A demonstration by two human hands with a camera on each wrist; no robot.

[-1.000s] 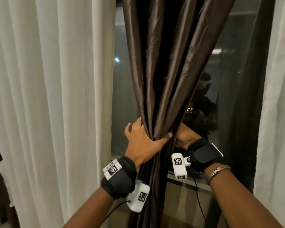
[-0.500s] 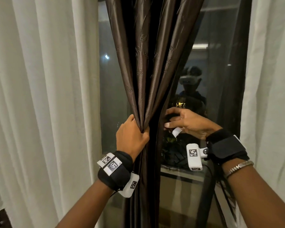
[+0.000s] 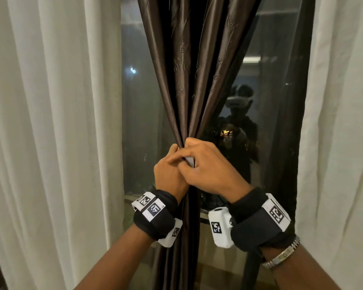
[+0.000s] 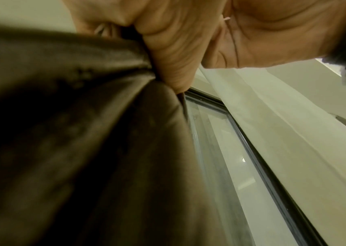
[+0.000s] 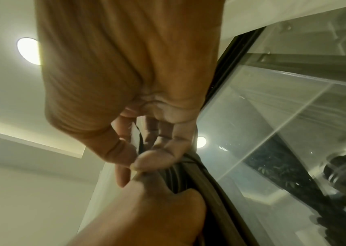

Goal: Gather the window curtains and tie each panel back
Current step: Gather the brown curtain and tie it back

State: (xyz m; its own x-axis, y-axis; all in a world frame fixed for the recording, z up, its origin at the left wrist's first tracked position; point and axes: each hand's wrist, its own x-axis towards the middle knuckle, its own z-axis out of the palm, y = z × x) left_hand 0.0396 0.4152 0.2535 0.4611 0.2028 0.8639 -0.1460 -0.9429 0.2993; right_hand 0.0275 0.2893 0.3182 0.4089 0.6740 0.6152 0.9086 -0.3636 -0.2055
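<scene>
Two hands meet at the middle of the frame, both on the brown curtain (image 3: 189,84), which hangs gathered into a narrow bundle before the dark window glass (image 3: 140,114). The left hand (image 3: 169,170) is wrapped round the bundle, fingers curled tight, apparently to keep the folds from spreading while the tie goes on. The right hand (image 3: 208,170) pinches a small pale strip (image 3: 190,165) between thumb and fingertips, just against the left hand's knuckles; it seems to be the end of a tie-back, though most of it is hidden. White sheer curtains (image 3: 50,122) hang loose at the left and right edges of the frame, not yet tied.
</scene>
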